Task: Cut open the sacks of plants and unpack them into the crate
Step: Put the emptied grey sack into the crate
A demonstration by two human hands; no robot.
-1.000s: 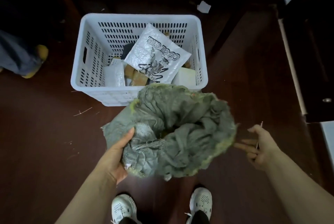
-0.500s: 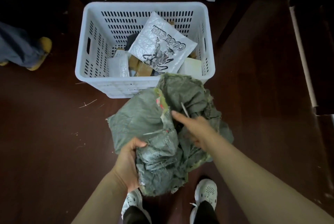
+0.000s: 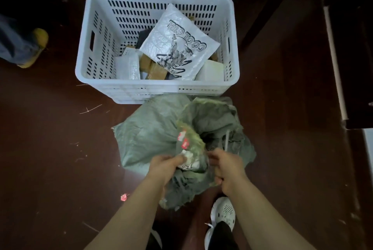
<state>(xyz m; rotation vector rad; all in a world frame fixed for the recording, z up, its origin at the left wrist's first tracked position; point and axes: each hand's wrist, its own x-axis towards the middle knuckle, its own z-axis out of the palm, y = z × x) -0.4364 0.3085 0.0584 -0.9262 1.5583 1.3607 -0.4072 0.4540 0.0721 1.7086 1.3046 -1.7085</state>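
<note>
A crumpled grey-green woven sack (image 3: 153, 134) hangs in front of me, just near of the white slotted crate (image 3: 96, 72). My left hand (image 3: 165, 167) grips the sack's bunched edge, where a white label and red tags show. My right hand (image 3: 228, 167) is closed on the sack's right side and also holds a thin pale blade-like tool (image 3: 227, 139) that sticks up from the fingers. The crate holds a white "COOL GIRL" plastic bag (image 3: 177, 46), brown boxes and pale parcels. No plants are visible.
Dark brown floor with scattered straw bits and a red scrap (image 3: 123, 197) at the left. My white shoes (image 3: 223, 213) are below the sack. Another person's foot in a yellow shoe (image 3: 36, 46) stands far left. Dark furniture legs rise behind and right of the crate.
My right hand came in from the open right side and closed on the sack. Both hands have bunched the sack together and lowered it below the crate's near wall.
</note>
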